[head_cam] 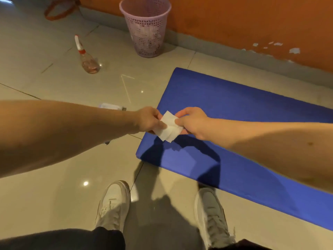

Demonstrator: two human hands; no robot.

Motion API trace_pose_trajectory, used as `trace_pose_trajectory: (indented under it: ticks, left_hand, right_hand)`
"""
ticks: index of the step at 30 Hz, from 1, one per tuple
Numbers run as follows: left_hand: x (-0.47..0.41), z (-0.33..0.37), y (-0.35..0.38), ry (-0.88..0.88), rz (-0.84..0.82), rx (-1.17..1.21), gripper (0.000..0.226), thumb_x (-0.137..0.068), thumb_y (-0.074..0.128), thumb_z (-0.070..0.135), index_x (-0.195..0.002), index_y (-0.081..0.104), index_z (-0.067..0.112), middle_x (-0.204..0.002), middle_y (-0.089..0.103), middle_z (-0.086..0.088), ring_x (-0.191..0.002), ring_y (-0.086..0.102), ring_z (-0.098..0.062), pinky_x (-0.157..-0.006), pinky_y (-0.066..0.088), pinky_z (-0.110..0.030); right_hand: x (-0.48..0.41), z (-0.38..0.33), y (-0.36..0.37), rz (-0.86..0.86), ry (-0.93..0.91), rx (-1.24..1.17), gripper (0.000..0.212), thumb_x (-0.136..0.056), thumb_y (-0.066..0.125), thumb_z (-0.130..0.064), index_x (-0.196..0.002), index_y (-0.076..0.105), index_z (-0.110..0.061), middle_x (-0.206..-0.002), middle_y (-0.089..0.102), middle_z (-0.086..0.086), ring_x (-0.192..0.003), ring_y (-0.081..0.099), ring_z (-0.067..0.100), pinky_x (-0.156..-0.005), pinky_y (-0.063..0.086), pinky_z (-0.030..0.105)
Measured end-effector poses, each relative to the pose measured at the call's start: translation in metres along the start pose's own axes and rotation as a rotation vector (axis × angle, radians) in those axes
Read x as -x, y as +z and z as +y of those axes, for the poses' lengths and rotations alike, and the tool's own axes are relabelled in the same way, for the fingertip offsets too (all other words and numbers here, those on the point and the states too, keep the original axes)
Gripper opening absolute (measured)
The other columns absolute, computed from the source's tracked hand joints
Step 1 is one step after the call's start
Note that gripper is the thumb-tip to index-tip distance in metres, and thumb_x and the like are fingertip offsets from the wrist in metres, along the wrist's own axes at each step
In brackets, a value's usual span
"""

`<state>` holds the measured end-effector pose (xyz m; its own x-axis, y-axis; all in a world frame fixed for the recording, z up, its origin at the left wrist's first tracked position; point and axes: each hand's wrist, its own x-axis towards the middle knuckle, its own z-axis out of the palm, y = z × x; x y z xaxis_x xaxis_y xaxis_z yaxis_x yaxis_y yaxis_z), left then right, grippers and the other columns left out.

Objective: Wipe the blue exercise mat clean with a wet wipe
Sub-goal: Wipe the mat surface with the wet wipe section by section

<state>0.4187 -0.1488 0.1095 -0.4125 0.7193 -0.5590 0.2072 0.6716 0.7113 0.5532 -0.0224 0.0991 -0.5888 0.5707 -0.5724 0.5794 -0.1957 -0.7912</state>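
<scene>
Head view finds us standing on the tiled floor (54,195) with both arms stretched forward. Our left hand (150,120) and right hand (192,121) meet above the near-left corner of the blue exercise mat (243,127). Each pinches an opposite side of the folded white wet wipe (168,129), held in the air between them, with its shadow on the mat below. The mat lies flat on the floor, running off to the right near the orange wall (234,24). A pink mesh bin (146,27) stands by the wall and a spray bottle (87,58) sits on the tiles left of it. Our left shoe (113,204) and right shoe (210,213) stand near the mat's edge.
</scene>
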Motion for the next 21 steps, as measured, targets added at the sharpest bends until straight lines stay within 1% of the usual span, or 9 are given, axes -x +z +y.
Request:
trace_pose_trajectory:
  ticks: [2, 4, 6, 8, 10, 12, 16, 19, 21]
  left_hand:
    - [-0.020, -0.017, 0.014, -0.046, -0.029, 0.005, 0.031, -0.088, 0.074, 0.009, -0.113, 0.062, -0.006, -0.103, 0.066, -0.022, -0.085, 0.068, -0.029, -0.073, 0.060, -0.033]
    - [-0.040, -0.036, 0.026, -0.085, -0.044, 0.022, 0.029, -0.086, 0.074, 0.002, -0.111, 0.061, -0.006, -0.099, 0.065, -0.023, -0.078, 0.066, -0.028, -0.071, 0.060, -0.035]
    - [-0.053, -0.049, 0.034, -0.121, -0.032, 0.048, 0.026, -0.085, 0.072, -0.005, -0.108, 0.060, -0.004, -0.088, 0.064, -0.016, -0.066, 0.062, -0.022, -0.059, 0.057, -0.027]
    - [-0.068, -0.059, 0.040, -0.155, 0.012, 0.069, 0.028, -0.084, 0.072, -0.009, -0.108, 0.059, -0.001, -0.082, 0.061, -0.011, -0.060, 0.058, -0.019, -0.050, 0.051, -0.019]
    - [-0.080, -0.070, 0.044, -0.153, 0.072, 0.037, 0.026, -0.084, 0.071, -0.009, -0.106, 0.060, 0.000, -0.083, 0.062, -0.009, -0.066, 0.058, -0.022, -0.049, 0.048, -0.013]
    - [-0.092, -0.083, 0.049, -0.127, 0.137, 0.016, 0.021, -0.086, 0.070, -0.006, -0.103, 0.062, 0.003, -0.082, 0.063, -0.005, -0.075, 0.058, -0.021, -0.054, 0.044, -0.008]
    - [-0.101, -0.097, 0.060, -0.090, 0.248, -0.008, 0.011, -0.092, 0.066, 0.004, -0.098, 0.062, 0.012, -0.084, 0.062, 0.004, -0.076, 0.057, -0.010, -0.065, 0.042, -0.008]
    - [-0.098, -0.104, 0.068, -0.031, 0.283, -0.036, 0.008, -0.094, 0.063, 0.006, -0.099, 0.063, 0.012, -0.085, 0.062, 0.010, -0.077, 0.058, -0.006, -0.067, 0.040, -0.006]
    - [-0.095, -0.109, 0.073, -0.004, 0.290, -0.073, 0.009, -0.095, 0.063, 0.008, -0.101, 0.063, 0.014, -0.088, 0.063, 0.008, -0.081, 0.059, -0.011, -0.074, 0.043, -0.011]
  right_hand:
    - [-0.022, 0.025, 0.001, 0.013, 0.016, 0.021, 0.017, -0.091, 0.064, 0.005, -0.101, 0.062, -0.008, -0.107, 0.066, 0.016, -0.095, 0.072, 0.030, -0.072, 0.065, 0.039]
    - [-0.044, 0.049, 0.004, 0.029, 0.034, 0.056, 0.018, -0.089, 0.062, 0.005, -0.096, 0.061, -0.012, -0.103, 0.066, 0.017, -0.095, 0.072, 0.034, -0.077, 0.064, 0.047]
    - [-0.062, 0.070, 0.006, 0.033, 0.038, 0.084, 0.021, -0.088, 0.059, 0.007, -0.091, 0.060, -0.014, -0.097, 0.064, 0.016, -0.097, 0.071, 0.039, -0.079, 0.062, 0.054]
    - [-0.081, 0.086, 0.006, 0.044, 0.013, 0.126, 0.026, -0.088, 0.056, 0.010, -0.084, 0.060, -0.015, -0.088, 0.062, 0.011, -0.093, 0.069, 0.038, -0.072, 0.063, 0.049]
    - [-0.096, 0.095, 0.007, 0.080, -0.002, 0.189, 0.032, -0.090, 0.055, 0.010, -0.078, 0.060, -0.019, -0.082, 0.060, 0.004, -0.088, 0.065, 0.034, -0.072, 0.063, 0.042]
    - [-0.107, 0.101, 0.010, 0.095, 0.018, 0.207, 0.038, -0.091, 0.052, 0.012, -0.075, 0.062, -0.021, -0.077, 0.059, 0.001, -0.088, 0.063, 0.034, -0.084, 0.060, 0.048]
    - [-0.118, 0.106, 0.017, 0.107, 0.009, 0.247, 0.036, -0.091, 0.047, 0.013, -0.084, 0.068, -0.016, -0.086, 0.064, 0.008, -0.091, 0.066, 0.036, -0.087, 0.059, 0.045]
    - [-0.112, 0.107, 0.021, 0.104, -0.028, 0.276, 0.036, -0.095, 0.044, 0.011, -0.100, 0.073, -0.010, -0.099, 0.064, 0.008, -0.090, 0.059, 0.026, -0.076, 0.053, 0.030]
    - [-0.102, 0.108, 0.022, 0.090, -0.054, 0.332, 0.036, -0.099, 0.043, 0.008, -0.112, 0.073, -0.007, -0.110, 0.065, 0.008, -0.092, 0.057, 0.022, -0.073, 0.046, 0.023]
